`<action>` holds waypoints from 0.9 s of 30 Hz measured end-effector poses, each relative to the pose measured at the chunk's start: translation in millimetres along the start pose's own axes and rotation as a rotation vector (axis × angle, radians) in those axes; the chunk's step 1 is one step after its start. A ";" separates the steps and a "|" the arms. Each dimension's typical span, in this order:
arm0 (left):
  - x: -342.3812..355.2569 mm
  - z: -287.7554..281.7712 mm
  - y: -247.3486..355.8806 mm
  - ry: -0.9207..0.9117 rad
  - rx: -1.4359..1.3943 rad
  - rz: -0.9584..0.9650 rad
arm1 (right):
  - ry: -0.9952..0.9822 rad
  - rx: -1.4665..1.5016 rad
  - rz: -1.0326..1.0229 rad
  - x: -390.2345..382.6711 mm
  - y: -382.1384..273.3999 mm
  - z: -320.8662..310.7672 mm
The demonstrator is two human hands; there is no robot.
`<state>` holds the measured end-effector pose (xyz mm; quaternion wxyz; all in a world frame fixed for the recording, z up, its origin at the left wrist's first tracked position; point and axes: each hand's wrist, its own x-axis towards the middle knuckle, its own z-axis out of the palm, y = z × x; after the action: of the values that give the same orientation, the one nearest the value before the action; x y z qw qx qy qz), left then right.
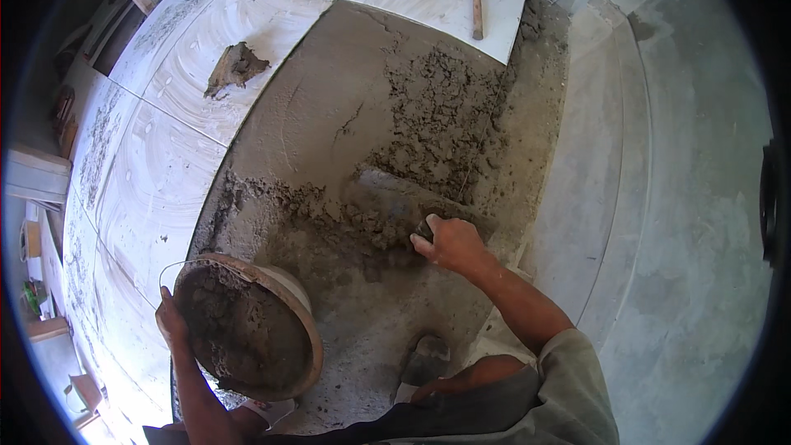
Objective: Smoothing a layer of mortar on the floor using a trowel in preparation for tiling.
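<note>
My right hand (449, 243) grips the handle of a trowel (387, 191), whose blade lies in wet grey mortar (329, 210) on the bare floor patch. Lumpy mortar is heaped in a ridge left of the blade, and more rough mortar (445, 115) lies farther back. My left hand (170, 319) holds the rim of a round bucket (247, 325) caked inside with mortar, tilted toward me at the lower left. My knee and foot (428, 363) show below the right arm.
Laid white tiles (156, 189), smeared with dust, border the mortar bed on the left and back. A small mortar lump (235, 66) sits on one tile. A mallet (476, 2) lies on the far tile. A bare concrete floor (676, 198) spreads to the right.
</note>
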<state>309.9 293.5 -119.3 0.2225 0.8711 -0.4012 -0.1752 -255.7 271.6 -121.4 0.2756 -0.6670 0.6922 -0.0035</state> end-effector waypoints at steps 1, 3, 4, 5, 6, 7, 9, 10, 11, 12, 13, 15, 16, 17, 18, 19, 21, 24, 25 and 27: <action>0.2 0.1 -3.6 0.004 0.001 0.000 | -0.045 -0.008 -0.006 1.1 -3.6 -4.0; 3.6 -0.4 -11.5 -0.013 0.006 0.071 | 0.008 0.020 0.054 1.9 0.7 -15.4; 2.8 -2.6 -9.7 -0.014 0.008 0.067 | 0.057 0.041 0.117 0.9 5.6 -24.6; 2.9 -5.9 -7.0 -0.038 0.036 0.043 | 0.053 0.041 0.116 -0.7 8.8 -37.8; 3.0 -6.3 -3.6 -0.063 0.059 0.021 | 0.114 0.120 0.195 -2.7 11.4 -54.9; 1.7 -5.3 -1.6 -0.063 0.057 0.020 | 0.176 0.200 0.273 -3.7 11.9 -63.5; -2.3 0.9 5.5 -0.016 -0.027 0.024 | 0.177 0.158 0.217 10.0 32.5 -23.8; -2.8 4.1 2.9 -0.017 -0.032 0.024 | 0.170 0.121 0.157 13.9 37.7 -7.3; -0.4 3.6 -3.9 -0.010 -0.010 0.036 | 0.172 0.126 0.151 13.5 25.3 -1.8; 3.6 3.1 -8.1 -0.003 0.013 0.051 | 0.055 0.107 0.095 12.7 7.5 2.9; 3.1 2.7 -7.9 0.000 0.018 0.052 | -0.065 0.087 0.041 10.0 -3.7 3.9; 1.1 4.2 -6.0 0.031 0.035 0.066 | 0.003 0.074 0.053 7.8 -4.9 -1.9; 2.1 2.4 -5.6 0.031 0.037 0.065 | 0.072 0.056 0.067 6.7 -4.4 -7.9; 3.8 -0.3 -5.4 0.016 0.071 0.054 | 0.069 0.056 0.066 4.4 -1.8 -18.2; 3.8 -2.1 -5.7 0.000 0.105 0.041 | 0.065 0.140 0.118 0.8 -1.3 -36.3; 3.8 -3.1 -6.5 0.000 0.107 0.037 | 0.060 0.223 0.170 -0.9 -1.3 -45.1; 3.9 -3.7 -4.8 0.025 0.034 0.049 | 0.082 0.197 0.115 -0.3 -7.0 -30.6; 5.0 0.3 -7.9 0.026 0.041 0.023 | -0.003 0.072 -0.050 -0.8 -27.2 24.2; 8.8 3.1 -11.6 0.032 0.039 0.031 | -0.111 -0.027 -0.164 2.4 -36.0 34.4; 9.2 9.7 -21.6 0.029 0.080 0.070 | -0.049 -0.014 -0.148 4.4 -34.0 33.3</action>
<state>324.2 296.4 -140.0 0.1990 0.8673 -0.4347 -0.1386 -211.4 275.8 -138.7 0.2868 -0.7182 0.6339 -0.0024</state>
